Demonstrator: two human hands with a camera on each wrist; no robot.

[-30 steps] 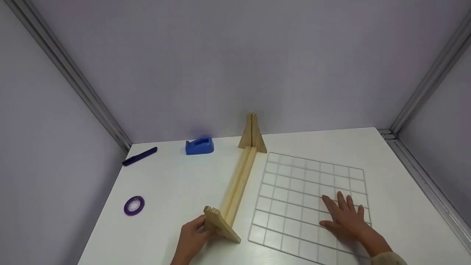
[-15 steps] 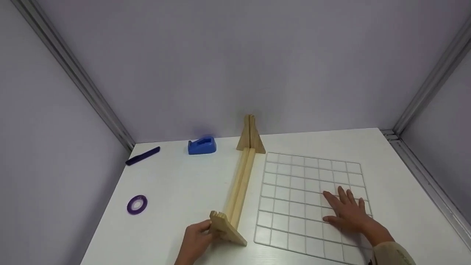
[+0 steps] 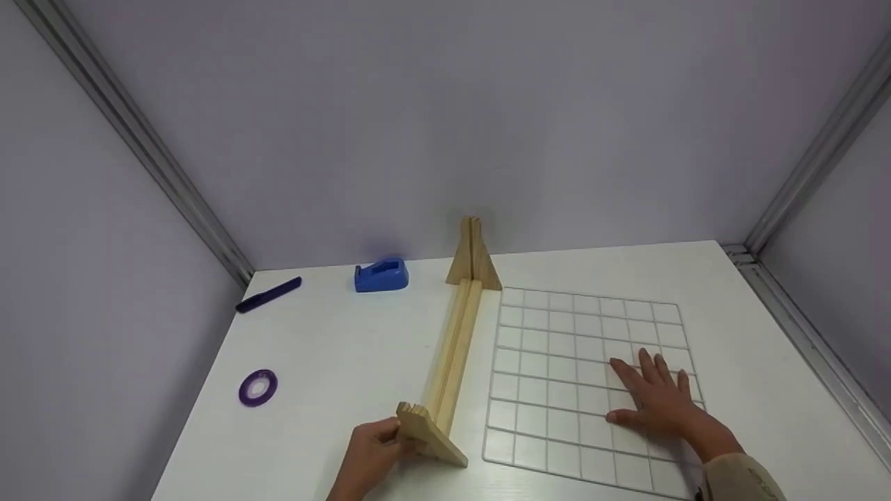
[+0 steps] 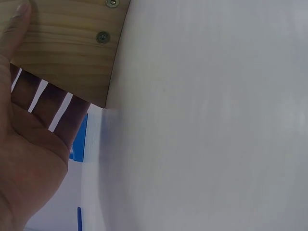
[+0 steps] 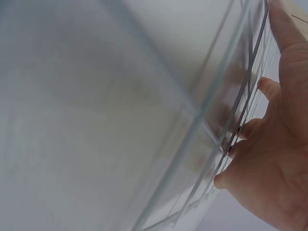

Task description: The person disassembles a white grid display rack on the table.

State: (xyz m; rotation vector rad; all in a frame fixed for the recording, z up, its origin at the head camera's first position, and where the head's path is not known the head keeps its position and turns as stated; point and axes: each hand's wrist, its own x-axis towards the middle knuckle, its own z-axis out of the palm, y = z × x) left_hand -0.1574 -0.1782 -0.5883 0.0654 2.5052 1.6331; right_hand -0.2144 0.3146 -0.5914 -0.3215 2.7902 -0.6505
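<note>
A wooden stand (image 3: 456, 348) lies lengthwise on the table, with a grooved bar joining two tapered end pieces. My left hand (image 3: 369, 452) holds its near end piece (image 3: 428, 435), which leans. In the left wrist view, the thumb lies on the wooden face (image 4: 72, 53) with two screw heads, and the other fingers (image 4: 53, 103) go behind it. To the right, a white wire grid panel (image 3: 548, 386) lies flat. My right hand (image 3: 661, 407) rests on its right part, fingers spread; in the right wrist view the fingertips (image 5: 248, 127) touch the wires.
A blue tape dispenser (image 3: 381, 275) stands near the back wall. At the left are a dark blue utility-knife-like bar (image 3: 269, 295) and a purple ring-shaped tape roll (image 3: 258, 387). Walls bound the white table (image 3: 334, 348) at the back and sides.
The near end of the stand and my left hand have shifted slightly right. The grid panel has turned a little under my right hand. The head view has also shifted slightly.
</note>
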